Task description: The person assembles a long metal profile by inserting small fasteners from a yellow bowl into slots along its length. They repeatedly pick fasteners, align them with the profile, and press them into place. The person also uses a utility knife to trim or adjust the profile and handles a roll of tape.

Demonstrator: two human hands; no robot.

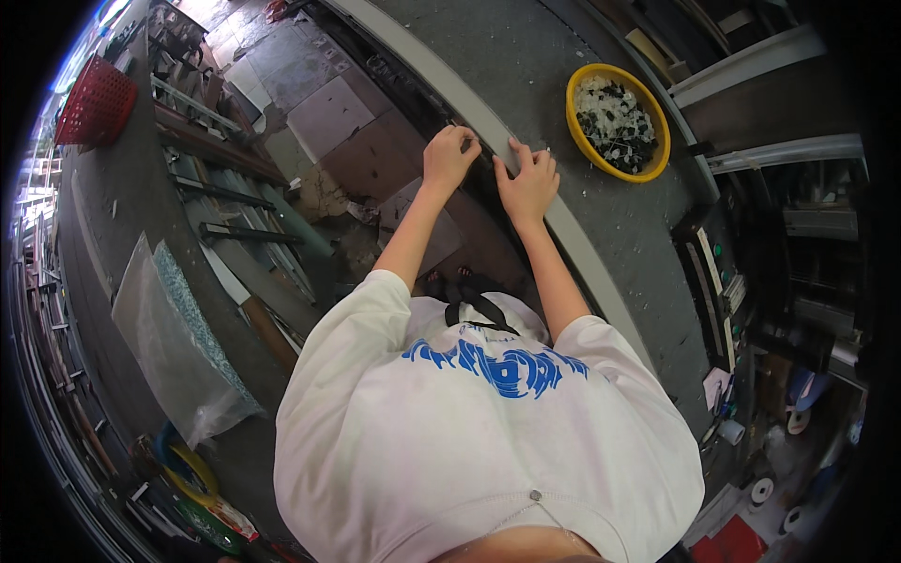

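Grey workbench (526, 56), left edge | left hand (449, 156) pinching, right hand (528, 184) pressing long pale frame profile (488, 117) | likely stiff, light, awkwardly long; best gripped mid-length | yellow bowl (574, 122) of small parts near right edge

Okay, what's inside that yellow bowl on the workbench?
The yellow bowl holds a heap of small black and white pieces, too small to identify. The pile covers the bottom, so anything beneath it is hidden. Both hands work apart from it, on the long pale frame strip.
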